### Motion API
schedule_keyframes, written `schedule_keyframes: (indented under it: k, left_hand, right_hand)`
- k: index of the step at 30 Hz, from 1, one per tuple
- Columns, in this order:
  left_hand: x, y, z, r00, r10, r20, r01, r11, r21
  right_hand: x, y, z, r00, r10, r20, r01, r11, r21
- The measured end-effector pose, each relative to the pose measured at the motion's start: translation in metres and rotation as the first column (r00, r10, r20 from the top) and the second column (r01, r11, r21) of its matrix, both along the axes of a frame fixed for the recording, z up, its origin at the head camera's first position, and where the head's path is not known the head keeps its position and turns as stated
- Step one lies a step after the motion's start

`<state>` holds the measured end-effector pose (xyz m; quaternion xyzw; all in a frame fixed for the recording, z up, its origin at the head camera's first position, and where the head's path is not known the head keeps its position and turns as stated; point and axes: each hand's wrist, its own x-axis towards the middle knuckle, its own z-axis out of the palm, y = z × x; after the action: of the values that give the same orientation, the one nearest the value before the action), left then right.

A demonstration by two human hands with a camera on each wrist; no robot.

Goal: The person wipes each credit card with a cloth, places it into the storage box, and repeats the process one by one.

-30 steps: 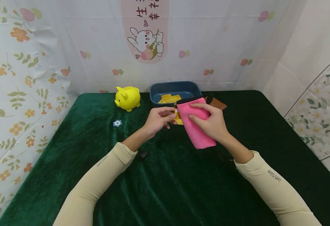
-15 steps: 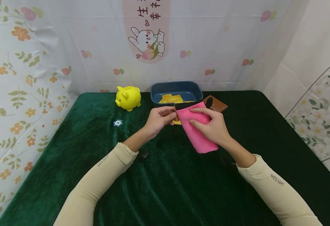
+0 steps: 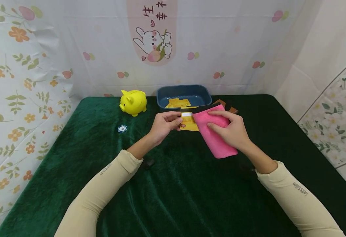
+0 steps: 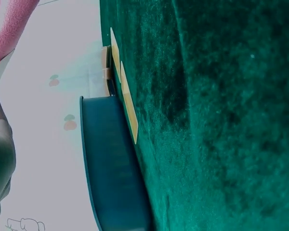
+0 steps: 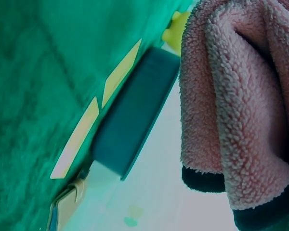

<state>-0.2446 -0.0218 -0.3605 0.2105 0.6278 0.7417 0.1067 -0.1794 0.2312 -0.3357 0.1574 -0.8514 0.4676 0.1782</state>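
1. Yellow card (image 3: 187, 119) is held up above the green tablecloth (image 3: 167, 191), on the near side of the blue tray (image 3: 201, 98), its right part hidden by the pink cloth (image 3: 215, 141).
2. Its left edge is pinched between the thumb and fingers of the left hand (image 3: 164, 126); this pinch should be kept shallow, so that the printed face is left free for what looks like wiping.
3. The pink cloth is gripped by the right hand (image 3: 232, 128). Whether the card's far face is covered too cannot be told.
4. Strokes are best drawn lightly toward the free right edge; a push back toward the pinch could buckle the card.
5. Plush fabric, rather than the black border lying near the card's top, should be laid flat on the surface.
6. For the strip under the left fingers, a change of pinch would probably be needed.
7. Two flat cards (image 5: 77, 142) lie just before the tray; the cloth's loose end should be kept clear of them.
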Motion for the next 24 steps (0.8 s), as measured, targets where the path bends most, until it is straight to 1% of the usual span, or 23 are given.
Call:
schedule_keyframes:
  k: [6, 8, 10, 13, 17, 20, 24]
  left_hand:
    - [-0.001, -0.003, -0.001, 1.0, 0.015, -0.021, -0.015, 1.0, -0.018]
    - [-0.002, -0.005, 0.0, 0.999, 0.023, -0.024, -0.024, 0.999, -0.021]
    - [-0.002, -0.006, 0.0, 0.999, 0.036, -0.013, -0.036, 0.999, -0.019]
    - [-0.001, -0.006, 0.001, 0.998, 0.061, 0.014, -0.06, 0.998, -0.02]
    - [-0.003, -0.005, 0.003, 0.993, 0.113, 0.044, -0.112, 0.994, -0.017]
    - [-0.006, -0.004, 0.004, 0.987, 0.148, 0.064, -0.147, 0.989, -0.011]
    - [-0.009, -0.003, 0.004, 0.984, 0.163, 0.077, -0.162, 0.987, -0.018]
  right_hand:
    - [-0.005, 0.001, 0.01, 0.999, -0.04, 0.009, 0.04, 0.999, 0.011]
    - [-0.009, 0.002, 0.011, 0.999, -0.053, 0.01, 0.053, 0.998, 0.018]
    - [-0.015, 0.005, 0.01, 0.998, -0.062, 0.01, 0.062, 0.998, 0.023]
    - [-0.03, 0.012, 0.005, 0.997, -0.071, 0.02, 0.071, 0.997, 0.012]
    - [-0.051, 0.019, 0.004, 0.994, -0.093, 0.059, 0.093, 0.996, -0.002]
    - [-0.067, 0.023, 0.003, 0.988, -0.109, 0.107, 0.108, 0.994, 0.014]
    - [-0.093, 0.026, 0.001, 0.975, -0.121, 0.188, 0.118, 0.993, 0.029]
